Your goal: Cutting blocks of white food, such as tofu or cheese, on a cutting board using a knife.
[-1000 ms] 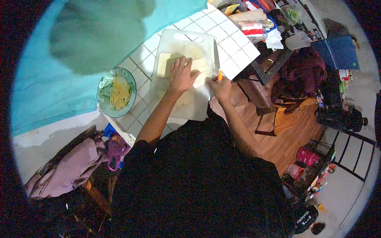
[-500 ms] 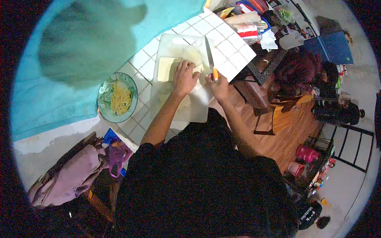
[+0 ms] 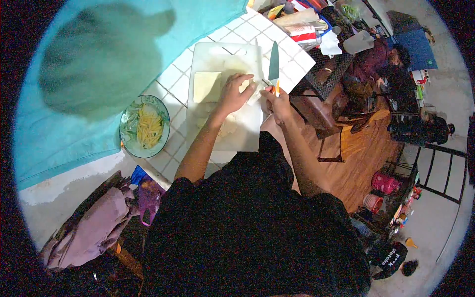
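On the tiled table lies a whitish cutting board (image 3: 225, 141). My left hand (image 3: 234, 97) rests on its right half, thumb and fingers bent around a small pale piece (image 3: 244, 85). Just beyond the board's right edge, my right hand (image 3: 279, 105) grips a knife (image 3: 274, 64) by its orange-and-white handle, the blade pointing away from me. Another whitish piece (image 3: 254, 98) sits between my hands. A square pale yellow slab (image 3: 207, 87) lies left of my left hand, and thin pale scraps lie nearer me. What the pale food is, I cannot tell.
A glass bowl (image 3: 129, 143) of pale yellow strips (image 3: 150, 126) stands left of the board. Turquoise cloth (image 3: 89, 133) hangs beyond it. Packages (image 3: 303, 33) crowd the far right corner. Further right, another person (image 3: 368, 67) sits near a wooden chair (image 3: 354, 143).
The knife has moved right, off the board's edge, and its blade has turned clockwise. My left hand's thumb and fingers have spread slightly. The whole view has shifted a little.
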A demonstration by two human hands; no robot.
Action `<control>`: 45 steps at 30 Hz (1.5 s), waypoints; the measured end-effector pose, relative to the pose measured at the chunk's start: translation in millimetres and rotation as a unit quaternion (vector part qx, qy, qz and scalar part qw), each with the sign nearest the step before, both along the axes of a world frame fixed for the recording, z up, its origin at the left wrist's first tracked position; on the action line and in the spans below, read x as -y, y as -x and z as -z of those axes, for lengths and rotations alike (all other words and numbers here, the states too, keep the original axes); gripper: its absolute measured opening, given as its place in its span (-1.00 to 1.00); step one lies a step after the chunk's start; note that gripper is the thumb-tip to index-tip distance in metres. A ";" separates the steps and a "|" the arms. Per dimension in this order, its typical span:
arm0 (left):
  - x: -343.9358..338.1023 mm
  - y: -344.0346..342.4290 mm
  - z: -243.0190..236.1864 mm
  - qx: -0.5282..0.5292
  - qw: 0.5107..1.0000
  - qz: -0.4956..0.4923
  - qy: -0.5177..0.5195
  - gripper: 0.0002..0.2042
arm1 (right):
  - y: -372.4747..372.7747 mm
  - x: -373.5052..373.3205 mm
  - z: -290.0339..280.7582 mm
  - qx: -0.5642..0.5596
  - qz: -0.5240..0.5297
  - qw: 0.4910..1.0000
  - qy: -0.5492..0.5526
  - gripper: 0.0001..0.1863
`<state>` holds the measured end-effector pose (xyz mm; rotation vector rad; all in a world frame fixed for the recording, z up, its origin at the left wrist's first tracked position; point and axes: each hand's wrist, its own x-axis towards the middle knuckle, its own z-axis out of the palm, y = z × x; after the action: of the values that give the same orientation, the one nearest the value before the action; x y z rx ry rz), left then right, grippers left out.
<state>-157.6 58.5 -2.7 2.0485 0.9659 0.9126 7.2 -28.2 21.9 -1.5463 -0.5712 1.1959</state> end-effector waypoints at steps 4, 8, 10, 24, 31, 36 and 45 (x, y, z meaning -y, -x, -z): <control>-15.0 -5.4 -4.5 0.198 0.882 0.134 0.407 -0.61 | -3.5 -10.0 -17.7 -0.074 -0.026 0.997 -0.017 -0.83; -30.1 6.1 -19.9 0.102 0.874 0.125 0.458 -0.65 | -5.5 -16.6 -31.9 -0.130 -0.045 0.990 -0.028 -0.81; -35.2 12.6 -26.8 0.114 0.866 0.197 0.445 -0.67 | -5.6 -17.6 -37.1 -0.135 -0.055 0.989 -0.039 -0.80; -27.5 7.8 -26.6 0.201 0.868 0.175 0.419 -0.73 | 2.5 -25.4 -48.0 -0.136 0.039 0.990 -0.004 -0.73; -42.3 23.2 -29.2 0.166 0.892 0.139 0.397 -0.77 | 6.7 -22.8 -51.7 -0.100 0.031 0.994 0.014 -0.75; -55.7 17.3 -18.1 0.117 0.919 0.113 0.360 -0.82 | 5.6 -7.6 -47.5 -0.095 0.069 0.993 0.012 -0.76; -58.4 -14.3 3.7 -0.088 0.987 0.062 0.116 -0.90 | 1.3 24.5 -62.8 0.017 0.039 0.999 0.033 -0.78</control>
<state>-143.3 116.9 -6.4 1.9874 0.9757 0.5351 5.9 -52.7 84.7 -1.6336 -0.4935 1.1416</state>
